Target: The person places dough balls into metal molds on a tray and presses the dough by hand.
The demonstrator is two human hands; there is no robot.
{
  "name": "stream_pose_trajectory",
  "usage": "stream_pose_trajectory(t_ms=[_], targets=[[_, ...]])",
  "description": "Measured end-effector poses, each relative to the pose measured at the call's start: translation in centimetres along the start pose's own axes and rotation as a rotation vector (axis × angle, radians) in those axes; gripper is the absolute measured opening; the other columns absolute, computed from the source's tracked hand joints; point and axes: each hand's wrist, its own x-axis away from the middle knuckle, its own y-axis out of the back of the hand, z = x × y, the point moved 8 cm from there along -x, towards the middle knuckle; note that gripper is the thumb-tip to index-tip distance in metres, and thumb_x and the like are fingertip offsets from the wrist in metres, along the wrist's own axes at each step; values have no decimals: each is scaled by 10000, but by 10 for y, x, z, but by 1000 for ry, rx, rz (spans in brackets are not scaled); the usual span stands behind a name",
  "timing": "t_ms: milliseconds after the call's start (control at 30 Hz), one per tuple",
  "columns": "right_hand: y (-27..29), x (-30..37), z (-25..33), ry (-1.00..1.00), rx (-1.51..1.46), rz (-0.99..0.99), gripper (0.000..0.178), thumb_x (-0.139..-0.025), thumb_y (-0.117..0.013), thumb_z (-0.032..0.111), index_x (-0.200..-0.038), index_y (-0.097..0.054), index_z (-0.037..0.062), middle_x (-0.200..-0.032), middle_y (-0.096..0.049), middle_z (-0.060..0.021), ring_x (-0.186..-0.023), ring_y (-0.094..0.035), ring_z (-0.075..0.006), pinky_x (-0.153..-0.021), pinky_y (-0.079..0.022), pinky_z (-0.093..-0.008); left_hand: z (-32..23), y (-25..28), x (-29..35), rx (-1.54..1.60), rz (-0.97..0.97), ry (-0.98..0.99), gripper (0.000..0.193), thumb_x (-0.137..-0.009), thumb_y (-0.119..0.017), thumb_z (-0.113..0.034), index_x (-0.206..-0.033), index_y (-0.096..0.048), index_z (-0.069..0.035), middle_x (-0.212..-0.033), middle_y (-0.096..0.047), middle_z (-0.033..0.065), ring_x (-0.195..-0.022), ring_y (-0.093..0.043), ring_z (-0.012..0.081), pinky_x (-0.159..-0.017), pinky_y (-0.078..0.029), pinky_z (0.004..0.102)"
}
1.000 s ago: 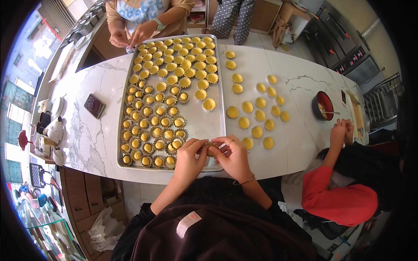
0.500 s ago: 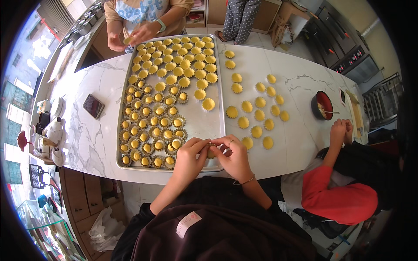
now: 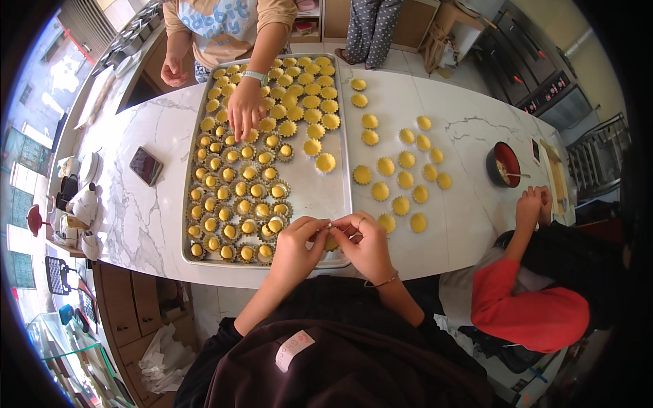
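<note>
Both of my hands meet over the near right part of a large metal baking tray (image 3: pixel 320 200). Between them is a small fluted tart tin (image 3: pixel 331 243) with yellow dough. My left hand (image 3: pixel 299 241) is closed on its left side, while my right hand (image 3: pixel 369 243) pinches it from the right, thumb and fingertips at the rim. My fingers partly cover the tin. Left of my hands, the tray carries rows of fluted tins, each with a ball of yellow dough (image 3: pixel 246 253). Dough-lined tart tins (image 3: pixel 325 162) fill its far half.
Across the table, another person's hand (image 3: pixel 246 112) reaches over the tray. More lined tins (image 3: pixel 406 160) stand on the marble table (image 3: pixel 449 234) to the right. Beyond them is a dark bowl (image 3: pixel 502 165) with a spoon, beside a red-sleeved person (image 3: pixel 530 302). A phone (image 3: pixel 146 166) lies left.
The person opposite has reached down from above the tray's far edge to the tins near its middle. My hands stay in place, their fingertips shifted slightly on the tart tin.
</note>
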Motion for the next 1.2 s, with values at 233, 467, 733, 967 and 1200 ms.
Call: stream_pose_trajectory(t_ms=[233, 467, 733, 967, 1200], targets=[[0, 3, -17, -48, -97, -59, 125, -794, -667, -1, -905, -616, -25, -834, -606, -92, -683, -653, -160, -575, -533, -251, 13, -4, 5, 71, -11, 165, 237, -775, -685, -34, -1004, -655, 17, -823, -646, 106, -704, -645, 154, -616, -507, 259], [-2, 2, -11, -9, -74, 6, 137, -800, -659, 2, -927, -613, -20, -858, -608, -100, -687, -653, -163, -573, -533, -254, 11, -1, 6, 100, -25, 195, 218, -774, -679, -17, -987, -657, 24, -803, -646, 96, -700, -651, 148, -637, -509, 241], [-4, 4, -4, -46, -12, 47, 144, -796, -653, -11, -933, -612, -23, -855, -617, -107, -684, -656, -164, -588, -534, -252, 3, 1, 5, -38, -4, 44, 176, -778, -677, -3, -950, -659, 28, -836, -656, 105, -708, -661, 169, -636, -524, 253], [-3, 4, -22, -197, -207, -12, 151, -799, -659, -3, -939, -610, -26, -865, -635, -109, -719, -665, -162, -593, -533, -257, 10, -3, 8, 77, -42, 148, 221, -767, -675, 9, -987, -658, 17, -821, -641, 106, -706, -653, 164, -618, -516, 256], [2, 2, -3, 0, -19, -29, 151, -787, -680, 9, -917, -614, -29, -831, -634, -107, -693, -659, -156, -585, -532, -256, 2, 5, 3, 28, -36, 78, 262, -769, -671, 9, -1030, -651, 13, -779, -619, 93, -654, -629, 153, -594, -503, 253]])
